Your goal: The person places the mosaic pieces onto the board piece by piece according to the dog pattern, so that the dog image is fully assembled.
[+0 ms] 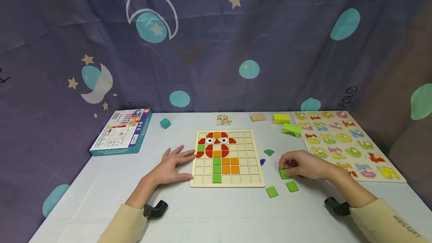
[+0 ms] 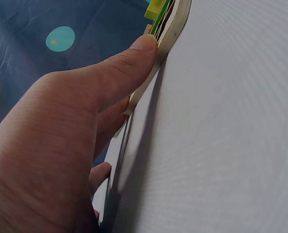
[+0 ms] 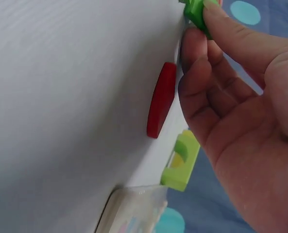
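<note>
A wooden grid board [image 1: 251,168] lies mid-table, partly filled with red, orange and green pieces and two eye pieces. Against its left edge rests my left hand [image 1: 173,166], fingers spread; in the left wrist view the thumb [image 2: 144,43] touches the board's rim. To the right of the board, my right hand [image 1: 303,165] pinches a green square tile [image 1: 284,174] between thumb and fingers, close to the tabletop. Two more green square tiles [image 1: 272,192] lie nearby. A red piece [image 3: 161,99] shows beneath the right hand in the right wrist view.
A dark green piece [image 1: 269,152] and a blue one [image 1: 262,162] lie right of the board. Behind stand a picture card [image 1: 224,119], a wooden block [image 1: 258,117], yellow block [image 1: 281,119], green arch [image 1: 291,129] and teal cube [image 1: 165,123]. A box [image 1: 118,130] and number puzzle [image 1: 381,175] flank them.
</note>
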A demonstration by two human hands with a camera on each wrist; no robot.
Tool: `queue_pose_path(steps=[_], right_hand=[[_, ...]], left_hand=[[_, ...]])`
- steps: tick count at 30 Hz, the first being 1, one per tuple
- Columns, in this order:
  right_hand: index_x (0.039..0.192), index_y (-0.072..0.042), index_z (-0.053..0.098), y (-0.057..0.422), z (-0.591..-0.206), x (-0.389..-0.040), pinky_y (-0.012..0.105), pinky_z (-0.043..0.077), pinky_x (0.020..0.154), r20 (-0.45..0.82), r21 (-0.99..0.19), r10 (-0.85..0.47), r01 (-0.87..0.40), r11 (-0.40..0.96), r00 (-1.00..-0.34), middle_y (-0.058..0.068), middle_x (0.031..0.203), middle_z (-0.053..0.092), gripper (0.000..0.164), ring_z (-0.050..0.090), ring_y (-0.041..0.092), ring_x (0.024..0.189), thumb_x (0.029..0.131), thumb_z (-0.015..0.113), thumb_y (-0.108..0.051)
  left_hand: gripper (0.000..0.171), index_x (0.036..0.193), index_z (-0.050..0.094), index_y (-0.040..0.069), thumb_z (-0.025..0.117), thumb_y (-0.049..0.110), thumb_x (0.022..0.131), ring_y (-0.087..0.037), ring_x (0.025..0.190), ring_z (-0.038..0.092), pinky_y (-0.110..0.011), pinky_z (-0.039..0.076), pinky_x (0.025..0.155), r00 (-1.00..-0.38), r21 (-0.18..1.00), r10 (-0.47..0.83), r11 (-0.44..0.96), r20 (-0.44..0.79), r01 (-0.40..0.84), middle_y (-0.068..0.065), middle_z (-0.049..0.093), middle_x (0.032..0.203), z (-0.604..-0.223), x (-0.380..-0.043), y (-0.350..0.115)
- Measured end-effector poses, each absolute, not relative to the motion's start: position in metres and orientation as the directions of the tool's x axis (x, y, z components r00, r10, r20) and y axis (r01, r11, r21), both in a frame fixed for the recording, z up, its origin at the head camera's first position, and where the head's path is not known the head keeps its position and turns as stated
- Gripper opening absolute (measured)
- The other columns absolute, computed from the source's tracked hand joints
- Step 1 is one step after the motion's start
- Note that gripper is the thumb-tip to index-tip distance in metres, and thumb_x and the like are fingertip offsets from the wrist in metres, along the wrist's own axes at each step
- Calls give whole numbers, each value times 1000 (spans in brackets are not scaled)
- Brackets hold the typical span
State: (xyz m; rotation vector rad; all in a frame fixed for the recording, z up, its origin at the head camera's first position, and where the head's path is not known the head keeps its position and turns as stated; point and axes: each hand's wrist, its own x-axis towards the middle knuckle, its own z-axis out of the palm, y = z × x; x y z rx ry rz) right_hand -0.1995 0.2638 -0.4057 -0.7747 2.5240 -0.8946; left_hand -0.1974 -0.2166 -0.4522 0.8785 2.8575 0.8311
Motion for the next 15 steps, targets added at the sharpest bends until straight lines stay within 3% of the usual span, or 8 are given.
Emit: queue_pose_path(steps=[8,15], right_hand=[[95,-16,68,253,-404,-203,26,46,63,-102,-693,-607,-382,611,-788,-2,86,60,11,56,18,81,91,75,-9],[96,-15,68,246,-405,-206,27,48,70,-23,-699,-654,-455,551,-756,-5,88,62,12,57,14,77,90,75,-7]], left_hand=[[75,146,56,18,80,49,82,-38,151,17,-67,-2,114,-836,509,535,688,127,517,3,45,155,-454,-198,-217],[75,146,57,18,80,50,82,-37,151,17,-68,-1,114,-835,501,535,692,128,520,4,45,155,-454,-199,-217]])
